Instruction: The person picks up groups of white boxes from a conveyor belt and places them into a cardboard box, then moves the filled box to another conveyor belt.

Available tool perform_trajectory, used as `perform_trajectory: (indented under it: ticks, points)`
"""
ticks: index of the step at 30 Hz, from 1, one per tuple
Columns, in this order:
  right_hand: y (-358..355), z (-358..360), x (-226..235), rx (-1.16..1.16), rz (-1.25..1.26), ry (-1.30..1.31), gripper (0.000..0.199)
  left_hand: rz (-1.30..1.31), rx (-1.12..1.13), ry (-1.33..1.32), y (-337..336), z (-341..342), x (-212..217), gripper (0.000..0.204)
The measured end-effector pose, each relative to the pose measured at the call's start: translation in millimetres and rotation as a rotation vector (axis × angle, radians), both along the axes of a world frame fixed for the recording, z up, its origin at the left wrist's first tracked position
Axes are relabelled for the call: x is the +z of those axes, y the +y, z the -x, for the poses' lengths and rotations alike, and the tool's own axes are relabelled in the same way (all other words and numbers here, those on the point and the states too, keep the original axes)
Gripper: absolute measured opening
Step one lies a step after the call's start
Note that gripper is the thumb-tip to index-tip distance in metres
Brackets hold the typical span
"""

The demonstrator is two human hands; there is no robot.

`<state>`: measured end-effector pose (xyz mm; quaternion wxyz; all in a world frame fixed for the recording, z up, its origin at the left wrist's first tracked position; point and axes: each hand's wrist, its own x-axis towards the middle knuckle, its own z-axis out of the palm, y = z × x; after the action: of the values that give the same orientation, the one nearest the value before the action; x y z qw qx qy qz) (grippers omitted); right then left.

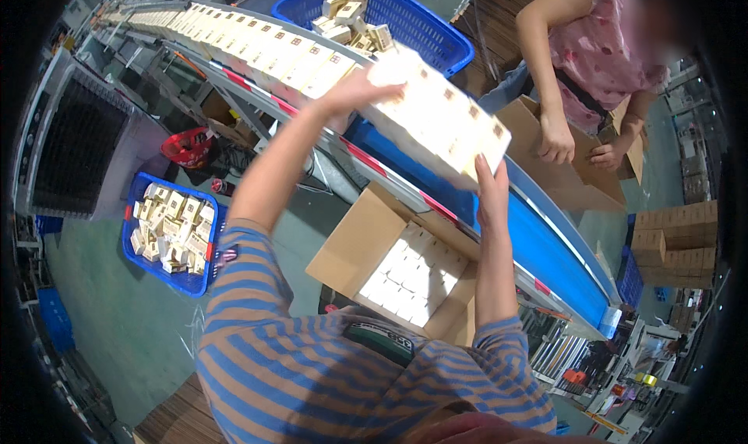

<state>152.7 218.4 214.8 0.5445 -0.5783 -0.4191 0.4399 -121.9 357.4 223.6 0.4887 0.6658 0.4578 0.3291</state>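
Observation:
Between my two hands I hold a row of small white boxes point(440, 117), pressed together end to end above the blue conveyor belt point(538, 245). My left hand point(362, 92) grips the row's far-left end, and my right hand point(491, 191) closes on its right end. More white boxes point(257, 43) stand in a long line on the conveyor to the left. Below my hands an open cardboard carton point(351, 245) contains several rows of white boxes point(413, 273) in bright light.
A blue basket of loose boxes point(164, 269) stands on the floor at left, another blue basket point(436, 43) behind the conveyor. Across the belt a person in pink point(592, 47) handles a cardboard carton point(538, 163). Stacked cartons point(674, 241) are at far right. A red basket point(187, 148) sits at left.

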Motion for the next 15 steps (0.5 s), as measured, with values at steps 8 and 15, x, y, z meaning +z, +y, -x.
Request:
perform_trajectory:
  ticks: [8,15]
  points:
    - [101.4,140.2,-7.6,0.352,0.070,-0.075,0.052,0.199,0.293,0.413,57.6,189.8,35.8,0.087]
    - [75.3,85.0,-40.8,0.223,0.020,-0.226,0.058,0.453,0.313,-0.256,62.3,130.5,-6.2,0.089]
